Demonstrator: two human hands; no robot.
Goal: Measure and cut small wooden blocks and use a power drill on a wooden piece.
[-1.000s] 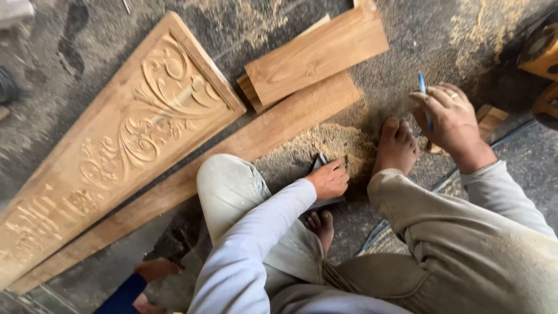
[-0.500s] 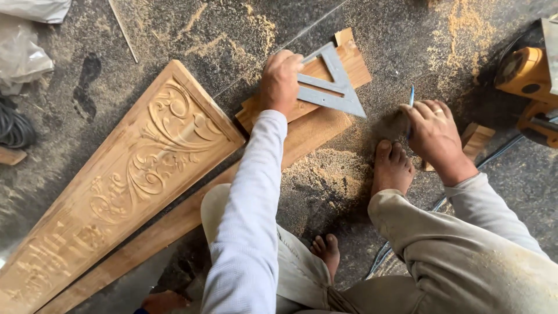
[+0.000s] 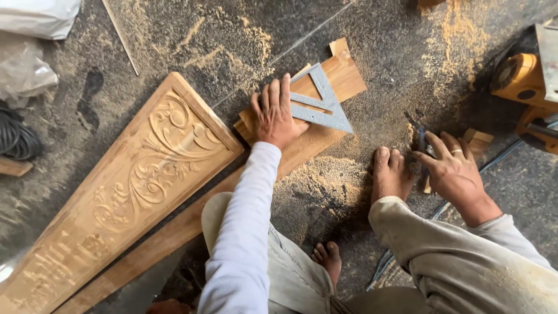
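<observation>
My left hand lies flat with fingers spread on a grey metal triangular square, pressing it against a short wooden board that rests on a long plank. My right hand hovers near my bare right foot and pinches a blue pencil between its fingers. Sawdust covers the dark floor around both hands.
A long carved wooden panel with scroll patterns lies to the left. A yellow power tool sits at the right edge, with a small wood offcut near it. White bags and a black coiled cable lie at far left.
My left hand lifted the metal square from beside my knee and set it on the short board, then flattened on it. The right hand lowered slightly with the pencil.
</observation>
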